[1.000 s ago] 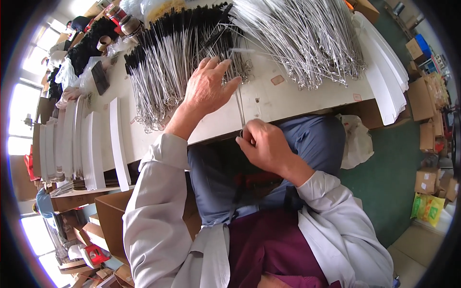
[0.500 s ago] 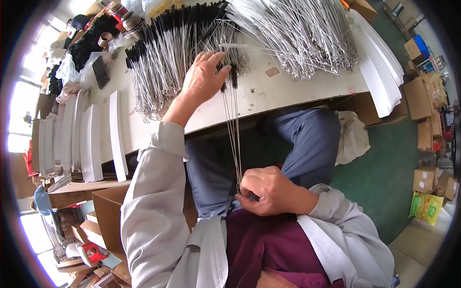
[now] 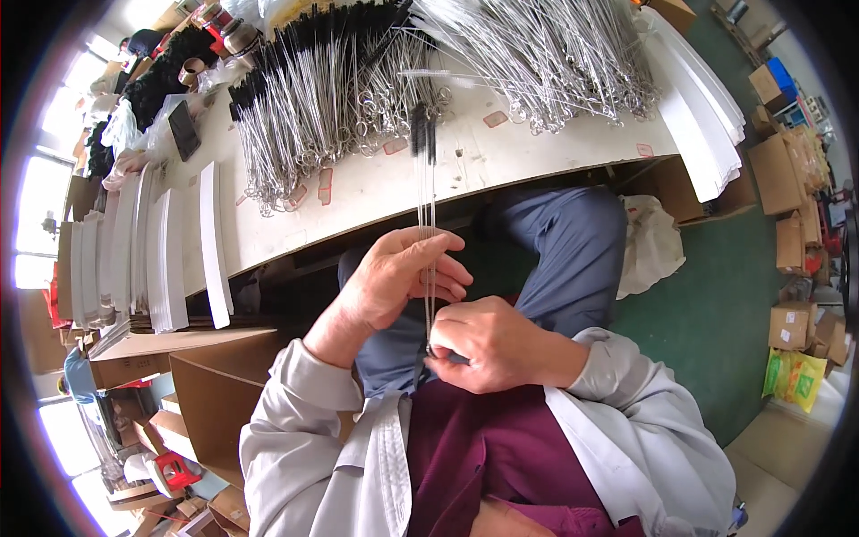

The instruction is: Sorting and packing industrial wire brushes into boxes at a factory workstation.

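A few thin wire-handled brushes (image 3: 431, 215) with black bristle tips stand nearly upright in front of me, tips toward the table. My right hand (image 3: 488, 345) pinches their lower ends near my lap, its fingers hiding most of those ends. Partway down the wires is my left hand (image 3: 403, 273), thumb stretched across them and fingers apart, with no firm grip visible. Black-tipped wire brushes (image 3: 304, 112) lie massed on the table beyond, their ring ends toward me. Right of them is a large heap of pale-tipped wire brushes (image 3: 564, 67).
The white table (image 3: 358, 197) ends just beyond my knees. White strips (image 3: 215, 246) stand at its left and more white strips (image 3: 702, 125) at its right. A dark phone-like slab (image 3: 184, 132) lies at far left. An open cardboard box (image 3: 224, 376) sits by my left arm.
My left hand has come down from the bristle tips, toward me, to the wires just above my right hand. The right hand keeps its pinch, shifted slightly left and upward.
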A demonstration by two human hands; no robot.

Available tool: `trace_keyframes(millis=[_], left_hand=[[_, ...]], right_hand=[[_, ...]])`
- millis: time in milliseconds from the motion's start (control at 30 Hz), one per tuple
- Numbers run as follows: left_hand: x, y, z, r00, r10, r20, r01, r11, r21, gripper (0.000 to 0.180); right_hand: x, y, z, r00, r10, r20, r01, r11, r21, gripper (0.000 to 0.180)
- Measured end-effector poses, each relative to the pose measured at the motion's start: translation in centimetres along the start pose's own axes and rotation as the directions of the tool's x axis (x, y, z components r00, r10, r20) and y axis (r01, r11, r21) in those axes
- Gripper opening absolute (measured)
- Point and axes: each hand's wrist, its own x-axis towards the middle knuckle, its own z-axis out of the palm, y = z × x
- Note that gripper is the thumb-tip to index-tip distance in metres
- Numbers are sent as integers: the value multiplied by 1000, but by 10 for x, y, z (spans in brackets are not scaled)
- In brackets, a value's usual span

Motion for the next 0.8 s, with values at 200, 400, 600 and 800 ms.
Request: trace_keyframes(millis=[200,400,600,800], left_hand=[[-19,-19,-16,994,83,-75,-75,992,98,27],[-32,-30,-4,995,60,77,-82,945,315,26],[3,-31,16,966,18,258,-127,901,414,28],[39,-19,34,932,234,278,-362,536,763,18]], right_hand=[[-12,10,3,996,84,-31,-79,989,127,23],[-8,50,11,856,496,-146,-303,709,637,54],[1,48,0,790,595,-147,-117,382,917,42],[-9,54,-49,628,584,-514,-8,666,746,35]])
